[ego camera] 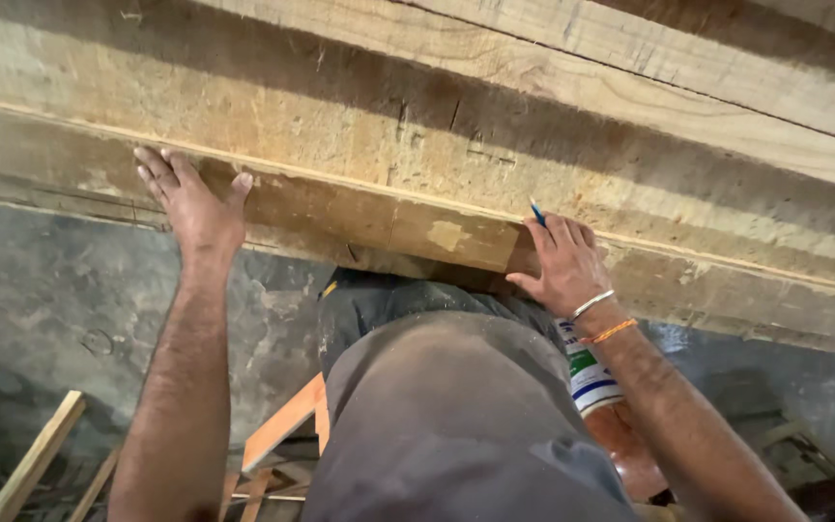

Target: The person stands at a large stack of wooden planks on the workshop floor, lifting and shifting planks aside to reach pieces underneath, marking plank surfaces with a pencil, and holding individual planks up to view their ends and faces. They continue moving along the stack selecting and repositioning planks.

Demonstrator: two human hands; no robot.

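A thick, rough wooden beam (pixel 369 145) runs across the view from left to lower right. My left hand (pixel 193 201) lies flat on the beam's near edge, fingers spread and pointing up. My right hand (pixel 562 263) rests on the same edge further right, fingers curled around a blue pencil (pixel 537 213) whose tip sticks up above the knuckles. On that wrist are a silver bangle and an orange thread. More planks (pixel 688 77) lie stacked behind the beam.
Below the beam is a grey concrete floor (pixel 41 290). Light wooden sticks (pixel 36 454) lie at the lower left, an orange wooden frame (pixel 282 425) by my legs, and a white-green-blue container (pixel 591 377) beside a brown object at the lower right.
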